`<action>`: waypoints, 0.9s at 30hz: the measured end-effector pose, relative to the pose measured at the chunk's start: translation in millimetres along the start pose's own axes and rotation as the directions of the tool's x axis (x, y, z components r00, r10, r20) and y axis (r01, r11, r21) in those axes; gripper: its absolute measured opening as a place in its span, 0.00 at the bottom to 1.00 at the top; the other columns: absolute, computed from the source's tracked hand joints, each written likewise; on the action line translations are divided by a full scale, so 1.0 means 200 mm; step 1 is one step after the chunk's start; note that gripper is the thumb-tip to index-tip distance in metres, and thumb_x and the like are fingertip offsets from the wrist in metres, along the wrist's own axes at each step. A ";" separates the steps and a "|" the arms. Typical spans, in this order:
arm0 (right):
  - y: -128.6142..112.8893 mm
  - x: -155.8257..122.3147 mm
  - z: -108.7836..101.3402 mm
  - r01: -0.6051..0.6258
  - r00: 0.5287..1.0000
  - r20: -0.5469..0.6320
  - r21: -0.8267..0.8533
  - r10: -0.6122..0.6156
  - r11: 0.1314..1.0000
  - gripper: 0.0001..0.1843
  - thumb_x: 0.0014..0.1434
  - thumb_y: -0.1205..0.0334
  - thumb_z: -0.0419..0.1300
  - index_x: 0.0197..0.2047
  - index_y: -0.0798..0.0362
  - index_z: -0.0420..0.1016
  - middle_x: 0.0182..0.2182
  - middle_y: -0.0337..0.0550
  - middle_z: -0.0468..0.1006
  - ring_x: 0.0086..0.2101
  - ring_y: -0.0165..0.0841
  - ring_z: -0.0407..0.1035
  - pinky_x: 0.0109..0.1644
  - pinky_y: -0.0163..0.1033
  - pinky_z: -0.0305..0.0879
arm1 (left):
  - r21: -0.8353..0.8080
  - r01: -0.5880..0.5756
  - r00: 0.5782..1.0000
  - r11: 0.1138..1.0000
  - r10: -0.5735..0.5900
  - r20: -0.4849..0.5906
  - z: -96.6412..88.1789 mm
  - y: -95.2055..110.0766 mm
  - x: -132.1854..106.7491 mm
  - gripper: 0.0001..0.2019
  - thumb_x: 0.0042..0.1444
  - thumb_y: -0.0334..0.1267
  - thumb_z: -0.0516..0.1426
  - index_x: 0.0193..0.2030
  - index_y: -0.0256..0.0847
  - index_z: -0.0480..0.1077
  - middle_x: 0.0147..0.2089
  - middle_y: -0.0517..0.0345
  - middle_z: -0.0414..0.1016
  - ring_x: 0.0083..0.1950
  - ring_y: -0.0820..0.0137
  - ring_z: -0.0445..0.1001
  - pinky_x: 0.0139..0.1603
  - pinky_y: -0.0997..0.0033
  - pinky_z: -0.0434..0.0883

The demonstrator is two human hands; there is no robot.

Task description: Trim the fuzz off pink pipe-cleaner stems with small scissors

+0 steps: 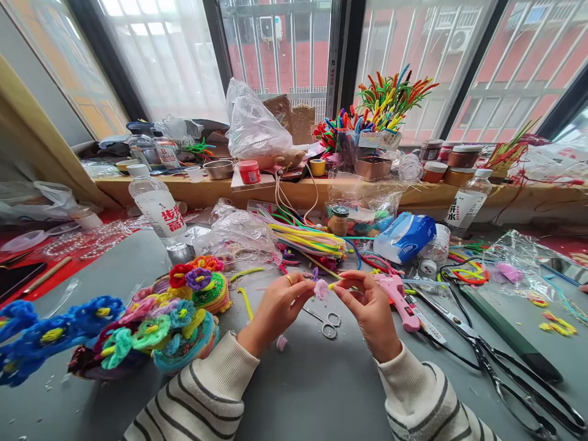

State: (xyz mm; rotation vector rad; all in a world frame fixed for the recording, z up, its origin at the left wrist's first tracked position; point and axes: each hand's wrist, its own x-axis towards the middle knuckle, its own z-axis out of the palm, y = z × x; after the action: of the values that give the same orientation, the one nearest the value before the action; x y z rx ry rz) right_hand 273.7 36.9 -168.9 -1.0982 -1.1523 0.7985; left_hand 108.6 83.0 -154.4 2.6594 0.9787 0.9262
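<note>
My left hand (pixel 278 308) and my right hand (pixel 367 309) meet above the grey table (pixel 312 386), both pinched on a small pink pipe-cleaner flower (pixel 321 289) with a yellow stem. A ring shows on my left hand. Small scissors (pixel 327 323) lie on the table just below the flower. A pink glue gun (pixel 399 300) rests right of my right hand. A small pink scrap (pixel 282 343) lies near my left wrist.
Finished pipe-cleaner flowers (pixel 184 312) pile up at left, with blue ones (pixel 50 334) further left. Loose pipe cleaners (pixel 307 236), a water bottle (pixel 156 205), a tissue pack (pixel 404 236) and large black shears (pixel 509 380) surround the hands. The wooden sill (pixel 285 190) holds jars and bags.
</note>
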 end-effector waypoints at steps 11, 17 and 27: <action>-0.01 -0.01 0.02 0.094 0.995 0.054 -0.108 -0.089 0.990 0.14 0.48 0.61 0.60 0.39 0.54 0.63 0.29 0.42 0.73 0.32 0.32 0.68 0.33 0.36 0.60 | 0.016 -0.047 0.999 0.999 0.048 -0.013 0.02 -0.01 0.00 0.11 0.55 0.36 0.47 0.38 0.40 0.69 0.31 0.56 0.67 0.31 0.76 0.64 0.32 0.77 0.61; 0.00 -0.01 0.03 0.126 0.990 0.075 -0.142 -0.116 0.982 0.13 0.49 0.62 0.59 0.39 0.53 0.63 0.30 0.41 0.73 0.32 0.31 0.68 0.33 0.35 0.59 | 0.026 -0.066 0.998 0.997 0.067 -0.013 0.01 0.00 0.00 0.10 0.55 0.35 0.48 0.37 0.39 0.69 0.30 0.56 0.67 0.30 0.76 0.64 0.31 0.77 0.61; 0.02 0.01 -0.03 0.026 0.997 -0.056 -0.297 -0.045 0.955 0.08 0.50 0.60 0.56 0.34 0.54 0.65 0.30 0.42 0.71 0.29 0.30 0.65 0.30 0.34 0.61 | 0.039 0.063 0.977 0.997 -0.054 -0.207 0.00 -0.02 0.01 0.09 0.54 0.35 0.48 0.36 0.37 0.67 0.33 0.54 0.66 0.36 0.73 0.63 0.40 0.73 0.61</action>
State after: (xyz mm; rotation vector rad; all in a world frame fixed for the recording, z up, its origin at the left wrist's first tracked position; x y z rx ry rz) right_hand 279.8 37.7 -171.6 -1.3356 -1.2622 0.5696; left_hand 107.0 87.3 -155.4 2.5940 1.1271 1.1991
